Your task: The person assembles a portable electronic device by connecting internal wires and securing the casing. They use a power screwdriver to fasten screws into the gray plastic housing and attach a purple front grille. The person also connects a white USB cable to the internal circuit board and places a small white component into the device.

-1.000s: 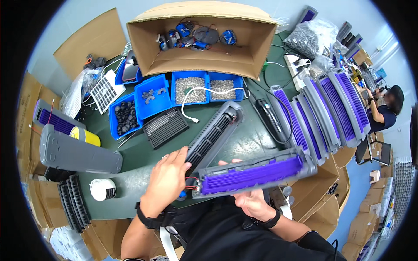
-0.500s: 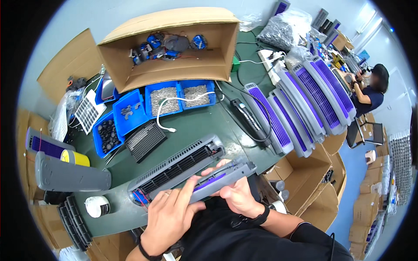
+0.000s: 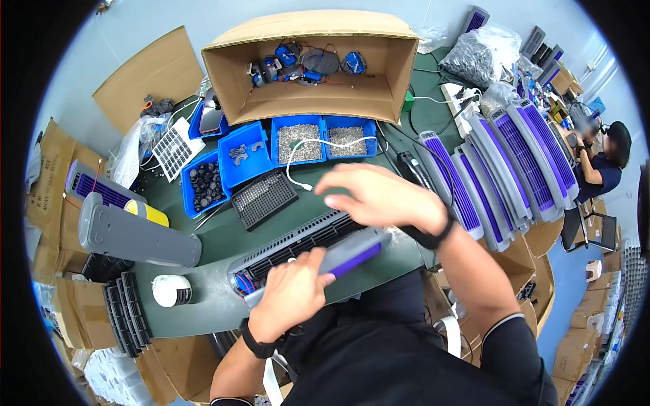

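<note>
My left hand (image 3: 291,292) is closed round the left part of a long grey casing half with a purple strip (image 3: 353,257), its thumb along the near edge. This piece is tilted over the near side of a long grey housing (image 3: 292,245) on the green table. Black slats show inside the housing, and blue and red wires lie at its left end. My right hand (image 3: 379,196) is raised above the housing's right end, its fingers stretched toward the left and nothing visible in them. Beyond its fingertips is a white cable plug (image 3: 306,187).
A black perforated tray (image 3: 265,200) and blue bins with small metal parts (image 3: 298,143) and black knobs (image 3: 206,186) lie beyond. A cardboard box (image 3: 325,108) stands behind them. Purple-grey units (image 3: 521,162) and an electric screwdriver (image 3: 413,169) are at right; a white tub (image 3: 171,290) is at left.
My right hand has let go of the purple-striped casing half and moved up and away over the table. My left hand now holds that piece alone, turned and closer to the housing.
</note>
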Tool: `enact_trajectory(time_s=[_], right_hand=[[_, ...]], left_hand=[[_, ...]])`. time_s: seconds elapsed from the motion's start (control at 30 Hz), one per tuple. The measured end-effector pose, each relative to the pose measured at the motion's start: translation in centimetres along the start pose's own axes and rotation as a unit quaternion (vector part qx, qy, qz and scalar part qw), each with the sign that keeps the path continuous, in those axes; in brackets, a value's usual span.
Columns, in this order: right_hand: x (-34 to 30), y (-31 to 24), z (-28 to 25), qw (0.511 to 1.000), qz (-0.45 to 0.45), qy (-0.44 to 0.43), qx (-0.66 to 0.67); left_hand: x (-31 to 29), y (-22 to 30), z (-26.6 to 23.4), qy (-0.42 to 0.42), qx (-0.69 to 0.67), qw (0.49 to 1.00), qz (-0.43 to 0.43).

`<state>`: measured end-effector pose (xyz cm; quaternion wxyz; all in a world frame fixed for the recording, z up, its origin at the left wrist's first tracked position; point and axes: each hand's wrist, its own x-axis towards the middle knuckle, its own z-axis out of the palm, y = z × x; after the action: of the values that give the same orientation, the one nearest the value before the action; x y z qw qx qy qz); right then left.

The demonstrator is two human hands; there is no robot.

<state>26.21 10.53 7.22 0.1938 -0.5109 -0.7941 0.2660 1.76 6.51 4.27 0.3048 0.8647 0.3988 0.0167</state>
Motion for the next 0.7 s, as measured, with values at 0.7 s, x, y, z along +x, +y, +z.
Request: enact_trajectory(time_s=[0.7], right_hand=[[10.9, 4.4, 4.5, 0.973, 0.036, -0.190, -0.128]], left_hand=[[0.9, 0.0, -0.6, 0.027, -0.065, 0.997, -0.044]])
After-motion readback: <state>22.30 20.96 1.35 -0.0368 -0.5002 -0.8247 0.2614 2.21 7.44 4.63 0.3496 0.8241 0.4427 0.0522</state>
